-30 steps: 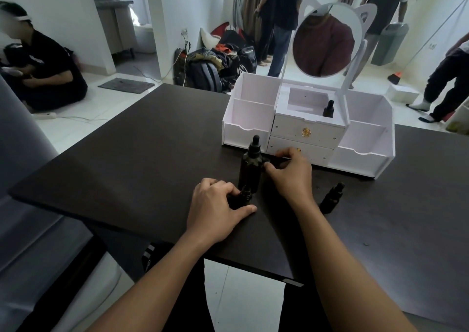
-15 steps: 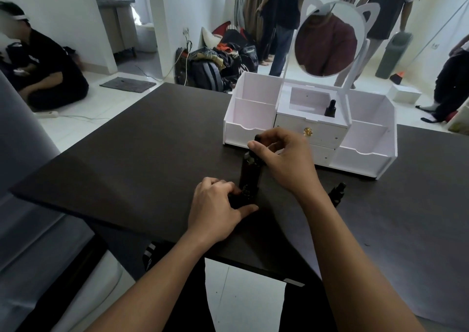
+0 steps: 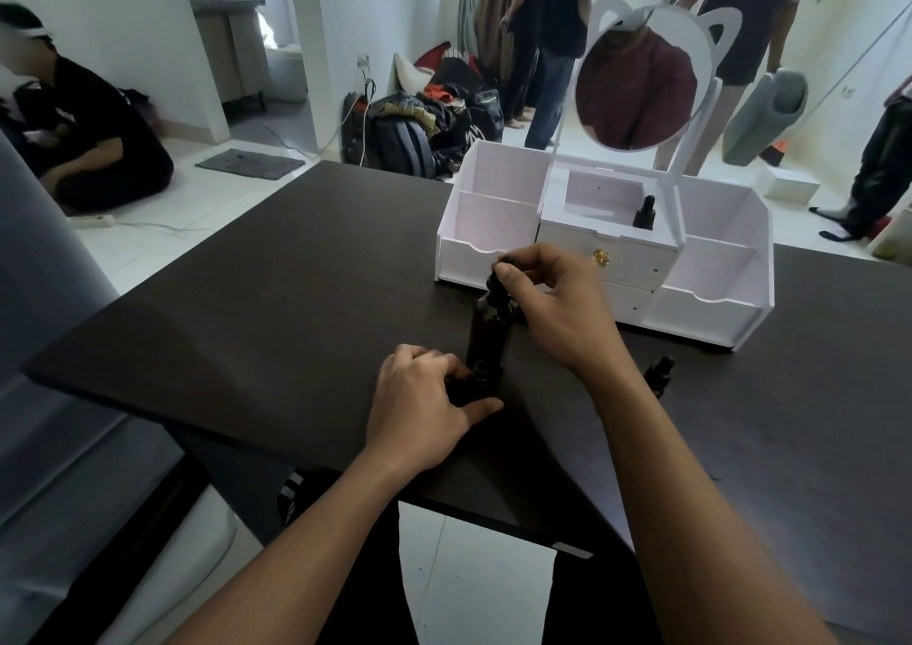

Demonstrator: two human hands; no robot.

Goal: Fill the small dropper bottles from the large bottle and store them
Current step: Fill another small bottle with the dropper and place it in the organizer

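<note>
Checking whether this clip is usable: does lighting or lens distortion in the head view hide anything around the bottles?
Head view: the bright floor behind leaves the large bottle and the small bottle in the left hand nearly merging with the dark table; the right hand pinching its top is sharp; wide-angle stretch tilts the walls.

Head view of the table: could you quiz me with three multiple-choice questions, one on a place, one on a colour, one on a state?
1. Where does the stored small bottle stand?
A. in the organiser's top middle tray
B. in its left compartment
C. on a chair

2. What colour is the organiser?
A. black
B. red
C. white

3. What is the right hand doing?
A. hanging open at the person's side
B. pinching the cap of the large bottle
C. gripping a pen

Answers: 1 A, it stands upright in that tray; 2 C, its walls are white; 3 B, thumb and fingertips close on the cap.
</note>
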